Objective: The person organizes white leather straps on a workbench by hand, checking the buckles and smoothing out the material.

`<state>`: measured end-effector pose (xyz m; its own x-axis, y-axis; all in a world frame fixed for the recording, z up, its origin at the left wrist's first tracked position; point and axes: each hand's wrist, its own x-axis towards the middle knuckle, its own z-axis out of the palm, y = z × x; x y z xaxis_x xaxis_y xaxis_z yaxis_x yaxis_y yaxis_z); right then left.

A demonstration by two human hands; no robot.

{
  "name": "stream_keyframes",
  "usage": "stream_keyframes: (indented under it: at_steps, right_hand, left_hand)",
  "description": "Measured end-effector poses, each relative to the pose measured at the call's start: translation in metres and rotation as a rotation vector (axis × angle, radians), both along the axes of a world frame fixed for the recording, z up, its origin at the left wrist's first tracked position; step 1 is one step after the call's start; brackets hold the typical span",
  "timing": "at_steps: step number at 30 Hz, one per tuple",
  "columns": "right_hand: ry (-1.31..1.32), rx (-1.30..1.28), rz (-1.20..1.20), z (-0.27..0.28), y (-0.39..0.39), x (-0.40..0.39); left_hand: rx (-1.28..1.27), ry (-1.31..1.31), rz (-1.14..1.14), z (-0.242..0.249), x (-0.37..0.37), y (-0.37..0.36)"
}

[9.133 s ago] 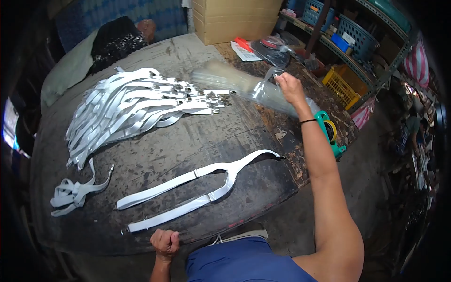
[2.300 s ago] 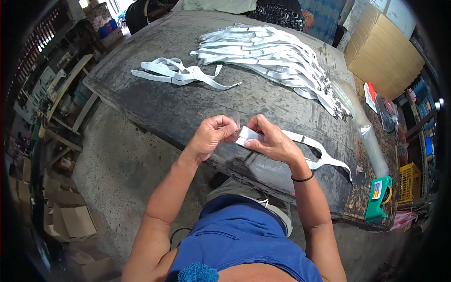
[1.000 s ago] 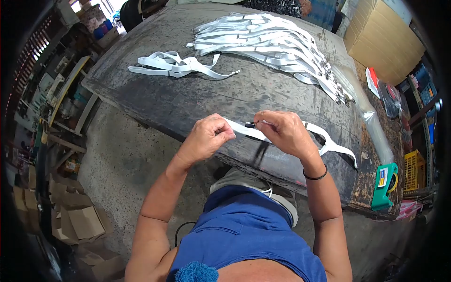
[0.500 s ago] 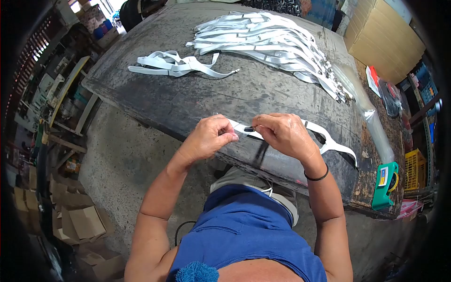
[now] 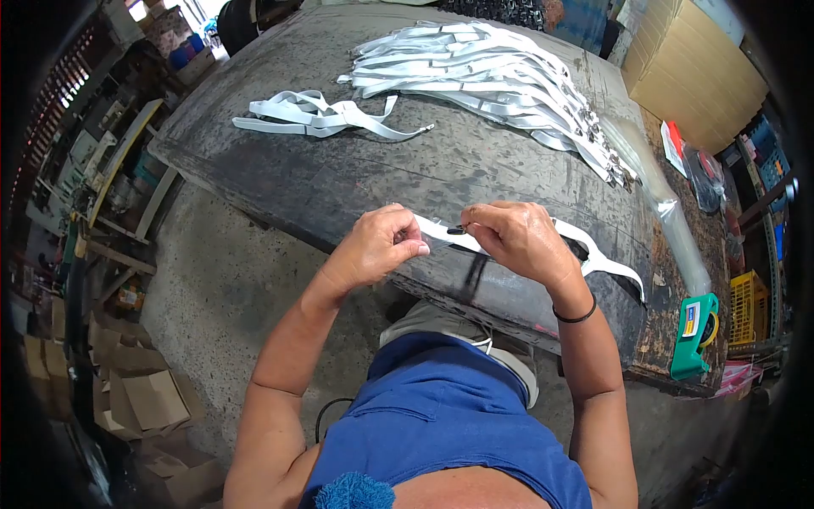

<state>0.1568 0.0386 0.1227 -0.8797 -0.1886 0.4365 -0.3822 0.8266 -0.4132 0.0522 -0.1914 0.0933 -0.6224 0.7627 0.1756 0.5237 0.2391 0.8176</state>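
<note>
A white strap [image 5: 601,260] runs along the front edge of the dark table, between and beyond my hands. My left hand [image 5: 378,246] pinches its left part, fingers closed. My right hand [image 5: 519,241] is closed at a small black piece [image 5: 456,230] on the strap, with fingertips partly hidden. To the right of my right hand, the strap splits around an opening and ends in a narrow tail lying on the table. A large bundle of white straps [image 5: 475,72] with metal ends lies farther back, and a smaller group [image 5: 318,115] is at the back left.
On the right side are a green tape dispenser [image 5: 694,337], a long clear plastic roll [image 5: 678,242] and a cardboard box [image 5: 695,75]. A yellow crate [image 5: 748,307] stands beyond the table [image 5: 280,191]. Open cardboard boxes [image 5: 153,400] lie on the floor at left.
My right hand has shifted very slightly to the right. The black piece between my hands looks turned and narrower, and the strap there has tilted a little.
</note>
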Motion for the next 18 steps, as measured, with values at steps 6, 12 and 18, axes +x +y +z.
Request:
stream_keyframes:
  at_steps: [6,12,18]
  right_hand:
    - [-0.028,0.016,0.047,-0.002,-0.003,-0.003]
    - [-0.11,-0.009,0.058,0.006,-0.002,-0.001]
    - [-0.159,-0.03,0.044,0.006,0.001,-0.001]
  left_hand:
    - [-0.018,0.027,-0.036,0.006,0.004,0.007]
    - [-0.139,-0.322,-0.068,0.016,0.006,0.014]
    - [-0.195,-0.332,-0.177,0.014,0.003,0.016]
